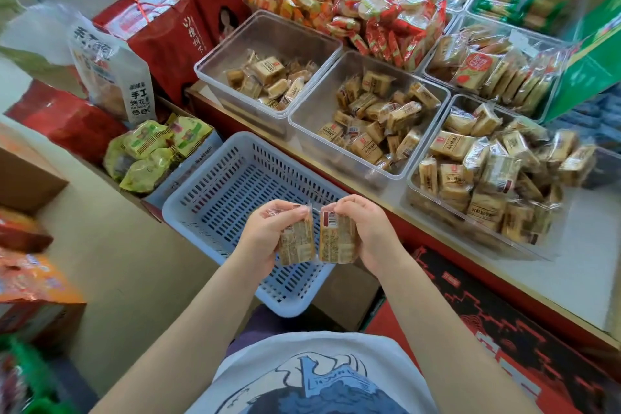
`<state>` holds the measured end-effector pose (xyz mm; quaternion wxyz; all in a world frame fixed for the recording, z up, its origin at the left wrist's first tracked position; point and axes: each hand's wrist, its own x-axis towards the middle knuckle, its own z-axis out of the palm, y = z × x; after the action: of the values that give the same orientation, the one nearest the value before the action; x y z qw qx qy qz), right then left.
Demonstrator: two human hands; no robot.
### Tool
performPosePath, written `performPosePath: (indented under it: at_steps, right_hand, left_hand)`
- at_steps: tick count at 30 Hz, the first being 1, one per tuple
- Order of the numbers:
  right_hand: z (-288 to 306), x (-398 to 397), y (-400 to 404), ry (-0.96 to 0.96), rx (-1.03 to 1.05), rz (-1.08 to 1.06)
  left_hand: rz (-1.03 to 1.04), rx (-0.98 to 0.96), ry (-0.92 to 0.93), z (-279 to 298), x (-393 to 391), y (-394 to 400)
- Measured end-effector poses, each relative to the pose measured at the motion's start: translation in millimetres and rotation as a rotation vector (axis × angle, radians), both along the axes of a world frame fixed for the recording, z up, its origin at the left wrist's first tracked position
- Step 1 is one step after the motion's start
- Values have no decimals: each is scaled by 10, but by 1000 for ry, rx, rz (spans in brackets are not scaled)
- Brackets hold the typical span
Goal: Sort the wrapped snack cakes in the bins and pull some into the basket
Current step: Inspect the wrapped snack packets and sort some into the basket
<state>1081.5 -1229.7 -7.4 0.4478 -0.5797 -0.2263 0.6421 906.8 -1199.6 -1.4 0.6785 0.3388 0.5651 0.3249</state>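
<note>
A long counter with a pale top and a red front edge runs from upper left down to the lower right. Below it, red-and-black printed boxes stand against its front. The floor is a plain beige, evenly lit. On the left sit brown cardboard cartons, and tall red gift boxes stand at the back. A green carton leans in at the upper right.

Both hands raised together

My bare forearms rise from 6 o'clock toward 12. My left hand and right hand sit side by side, fingers curled, each gripping something, knuckles nearly touching at centre.
</note>
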Motion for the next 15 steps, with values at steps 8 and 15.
performPosePath:
  at_steps: [8,15]
  right_hand:
    - [-83,27,12,-67,-25,-93]
    - [-84,48,18,-119,29,-97]
  left_hand:
    - [43,151,120,-28,64,-19]
    - [54,159,187,-36,75,9]
